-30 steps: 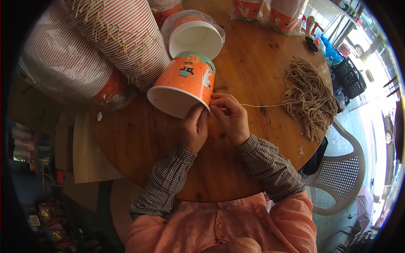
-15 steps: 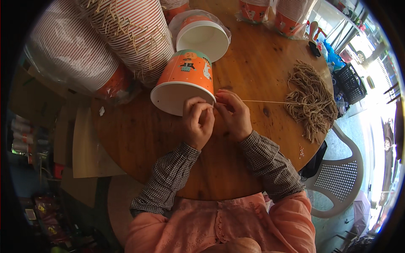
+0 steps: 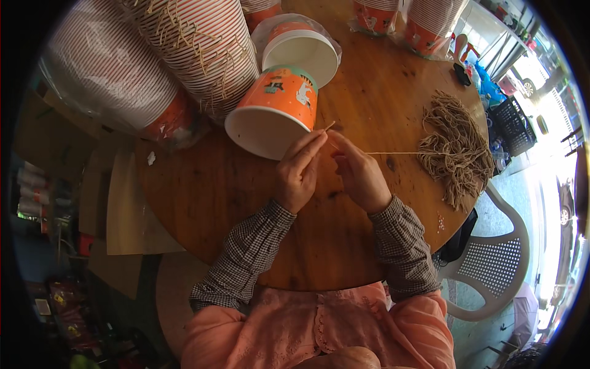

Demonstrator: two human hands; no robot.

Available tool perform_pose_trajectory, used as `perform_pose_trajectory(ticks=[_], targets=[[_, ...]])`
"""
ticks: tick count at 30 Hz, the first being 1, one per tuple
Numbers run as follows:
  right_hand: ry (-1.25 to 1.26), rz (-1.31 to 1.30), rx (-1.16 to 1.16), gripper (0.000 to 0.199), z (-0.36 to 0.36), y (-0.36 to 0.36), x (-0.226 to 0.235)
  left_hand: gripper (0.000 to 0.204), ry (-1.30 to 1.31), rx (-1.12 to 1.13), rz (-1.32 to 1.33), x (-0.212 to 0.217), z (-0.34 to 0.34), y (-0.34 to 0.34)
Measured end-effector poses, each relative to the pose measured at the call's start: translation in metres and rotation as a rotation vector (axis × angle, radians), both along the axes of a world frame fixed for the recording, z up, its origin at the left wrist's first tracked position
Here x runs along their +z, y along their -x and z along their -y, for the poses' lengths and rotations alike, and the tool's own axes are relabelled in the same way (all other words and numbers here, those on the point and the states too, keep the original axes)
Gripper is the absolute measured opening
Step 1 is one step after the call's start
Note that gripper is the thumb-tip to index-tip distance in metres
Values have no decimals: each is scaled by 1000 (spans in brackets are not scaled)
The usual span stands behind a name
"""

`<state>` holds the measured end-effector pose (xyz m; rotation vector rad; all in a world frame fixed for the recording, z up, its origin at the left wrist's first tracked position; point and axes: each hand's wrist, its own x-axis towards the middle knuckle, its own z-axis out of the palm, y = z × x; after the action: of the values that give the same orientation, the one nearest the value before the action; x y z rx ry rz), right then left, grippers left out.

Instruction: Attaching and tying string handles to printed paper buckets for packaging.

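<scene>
An orange paper bucket [image 3: 286,92] with cartoon figures and a white rim lies on its side, its mouth toward me. Just right of its rim, my left hand [image 3: 299,178] pinches a thin tan cord, and a short end of it sticks up past the fingertips. My right hand [image 3: 362,178] is beside it, thumb and forefinger closed at the cord; the exact grip is partly hidden. From behind the right hand the cord [image 3: 393,153] runs taut to a loose heap of tan cords [image 3: 458,150] at the table's right.
Tall nested stacks of paper buckets [image 3: 196,52] stand at the left, one with cord ends hanging out, another bagged in plastic [image 3: 117,80]. Behind the lying bucket is another white-mouthed bucket [image 3: 301,55]. The round wooden table [image 3: 319,246] has a plastic chair [image 3: 491,264] at its right.
Both hands have shifted slightly, the right one moving right and away from the bucket's rim. A cord end now shows above the left fingertips. The bucket has rolled a little.
</scene>
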<state>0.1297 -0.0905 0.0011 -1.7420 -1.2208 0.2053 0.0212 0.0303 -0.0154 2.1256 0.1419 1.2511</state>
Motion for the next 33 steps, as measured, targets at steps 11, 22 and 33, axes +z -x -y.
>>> perform_pose_trajectory(ticks=[11,22,33], targets=[[-262,504,-85,23,6,3,11,10,11,-24,-61,-3,-3,2],[-202,5,53,9,2,-19,1,8,174,-203,-141,6,-1,16],[-207,-178,200,13,9,-27,5,5,533,-261,-83,-5,-8,20]])
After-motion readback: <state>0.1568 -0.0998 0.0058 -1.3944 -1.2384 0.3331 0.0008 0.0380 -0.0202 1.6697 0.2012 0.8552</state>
